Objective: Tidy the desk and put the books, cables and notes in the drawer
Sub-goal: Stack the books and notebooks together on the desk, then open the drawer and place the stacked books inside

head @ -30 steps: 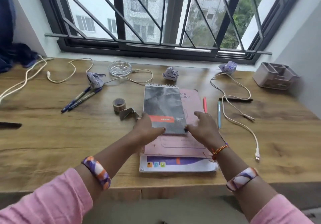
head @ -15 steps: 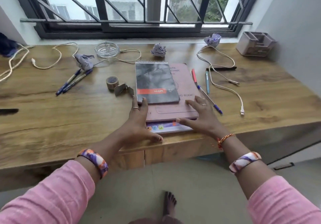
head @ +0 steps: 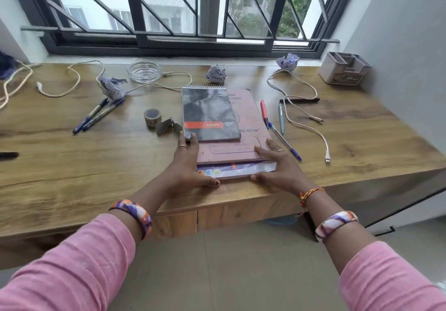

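Near the desk (head: 72,166) edge, both hands bracket the book stack (head: 231,151): left hand (head: 190,166) and right hand (head: 277,166) lie flat-fingered against its sides, probably squaring it for lifting toward the drawer (head: 241,211).

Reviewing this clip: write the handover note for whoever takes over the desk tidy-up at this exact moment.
Left hand: fingers straight against the left side of the book stack, thumb at its front edge.
Right hand: fingers straight on the stack's right side.
Stack: spiral notepad on pink record book on a white-edged book, near the desk's front edge.
Cables, crumpled notes and pens lie scattered.
Done: books stacked. Left: everything into the drawer, which is closed.
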`<state>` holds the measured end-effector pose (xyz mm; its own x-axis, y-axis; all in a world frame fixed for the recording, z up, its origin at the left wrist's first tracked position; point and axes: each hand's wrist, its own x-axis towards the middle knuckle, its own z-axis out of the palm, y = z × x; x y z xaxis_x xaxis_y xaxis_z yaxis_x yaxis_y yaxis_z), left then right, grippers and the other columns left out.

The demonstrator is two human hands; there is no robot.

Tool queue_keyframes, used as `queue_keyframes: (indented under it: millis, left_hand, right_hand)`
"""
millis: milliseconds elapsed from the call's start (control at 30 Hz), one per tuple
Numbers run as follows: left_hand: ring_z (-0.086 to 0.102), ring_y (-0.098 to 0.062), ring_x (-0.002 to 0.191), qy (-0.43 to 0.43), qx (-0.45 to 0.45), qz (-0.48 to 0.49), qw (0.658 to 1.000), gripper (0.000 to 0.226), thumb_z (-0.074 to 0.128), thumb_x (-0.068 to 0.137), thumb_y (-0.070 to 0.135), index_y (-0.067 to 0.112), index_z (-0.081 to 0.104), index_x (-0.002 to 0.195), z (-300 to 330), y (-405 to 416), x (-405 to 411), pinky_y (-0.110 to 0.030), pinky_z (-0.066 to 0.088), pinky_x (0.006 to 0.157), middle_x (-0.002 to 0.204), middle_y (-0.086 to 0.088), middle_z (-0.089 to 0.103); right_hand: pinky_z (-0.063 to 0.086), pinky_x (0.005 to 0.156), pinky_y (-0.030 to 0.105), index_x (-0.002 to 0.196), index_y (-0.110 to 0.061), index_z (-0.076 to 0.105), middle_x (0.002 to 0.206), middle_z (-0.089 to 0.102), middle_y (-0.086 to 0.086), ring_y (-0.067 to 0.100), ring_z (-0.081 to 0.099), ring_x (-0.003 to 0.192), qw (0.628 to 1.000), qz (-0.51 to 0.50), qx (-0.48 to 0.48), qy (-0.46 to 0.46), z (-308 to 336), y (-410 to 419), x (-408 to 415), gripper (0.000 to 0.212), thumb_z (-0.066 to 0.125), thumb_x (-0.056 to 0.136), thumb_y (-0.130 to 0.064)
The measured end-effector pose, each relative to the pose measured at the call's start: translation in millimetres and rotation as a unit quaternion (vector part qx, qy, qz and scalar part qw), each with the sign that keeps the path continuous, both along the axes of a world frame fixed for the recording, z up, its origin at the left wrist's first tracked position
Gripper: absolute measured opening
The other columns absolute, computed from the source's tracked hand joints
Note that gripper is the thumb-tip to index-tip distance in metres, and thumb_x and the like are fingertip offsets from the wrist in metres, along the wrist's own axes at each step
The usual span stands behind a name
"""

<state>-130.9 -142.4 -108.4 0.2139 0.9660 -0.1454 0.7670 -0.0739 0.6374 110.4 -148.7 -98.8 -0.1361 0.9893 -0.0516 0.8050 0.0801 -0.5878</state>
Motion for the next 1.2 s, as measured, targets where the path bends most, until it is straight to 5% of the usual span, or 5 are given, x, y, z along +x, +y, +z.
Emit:
queue_keyframes:
  millis: [633,800,1000,1067,1200]
  left_hand:
    - [0.029,-0.033,0.133,0.110,0.221,0.140,0.959,0.070,0.053,0.087,0.036,0.003,0.026,0.142,-24,-66,18,-0.042,0.037,0.105,0.148,-0.018,0.023]
    - [0.042,-0.024,0.105,0.161,0.389,-0.081,0.903,0.052,0.052,0.070,0.024,0.014,0.045,0.121,-61,-117,43,-0.034,0.033,0.090,0.120,-0.006,0.041]
    - [0.053,-0.011,0.100,-0.082,-0.057,0.123,0.987,0.024,0.054,0.086,0.021,0.019,0.065,0.106,-73,-132,92,-0.023,0.035,0.080,0.105,0.004,0.062]
    - [0.050,-0.012,0.075,-0.276,-0.284,0.304,0.866,0.008,0.052,0.091,0.014,0.015,0.060,0.089,-80,-124,99,-0.024,0.033,0.063,0.082,0.000,0.059]
    - [0.045,-0.022,0.067,-0.548,-0.296,0.510,0.593,0.043,0.026,0.096,0.049,0.012,0.040,0.080,-113,-107,101,-0.031,0.036,0.066,0.068,-0.015,0.054]
  right_hand:
    - [0.006,0.117,0.030,0.147,-0.005,0.017,0.155,0.011,0.013,0.022,0.010,0.145,0.970,-0.037,0.207,-0.124,-61,-55,-3,0.065,0.013,0.097,-0.046]
    - [0.016,0.117,0.037,0.145,-0.004,0.021,0.153,0.025,0.017,0.025,0.019,0.143,0.954,0.049,0.271,-0.121,-83,-101,16,0.063,0.042,0.088,-0.021]
    - [0.034,0.100,0.023,0.144,-0.010,0.030,0.137,0.050,0.013,0.026,0.046,0.127,1.000,-0.010,0.027,-0.008,-111,-141,55,0.063,0.055,0.086,-0.003]
    - [0.036,0.090,0.021,0.143,-0.010,0.033,0.134,0.052,0.015,0.031,0.050,0.123,0.965,-0.173,-0.110,0.161,-115,-133,60,0.053,0.049,0.092,-0.007]
    - [0.039,0.098,0.046,0.118,-0.008,0.047,0.113,0.050,0.017,0.035,0.054,0.106,0.680,-0.402,-0.304,0.532,-122,-87,77,0.044,0.026,0.100,-0.041]
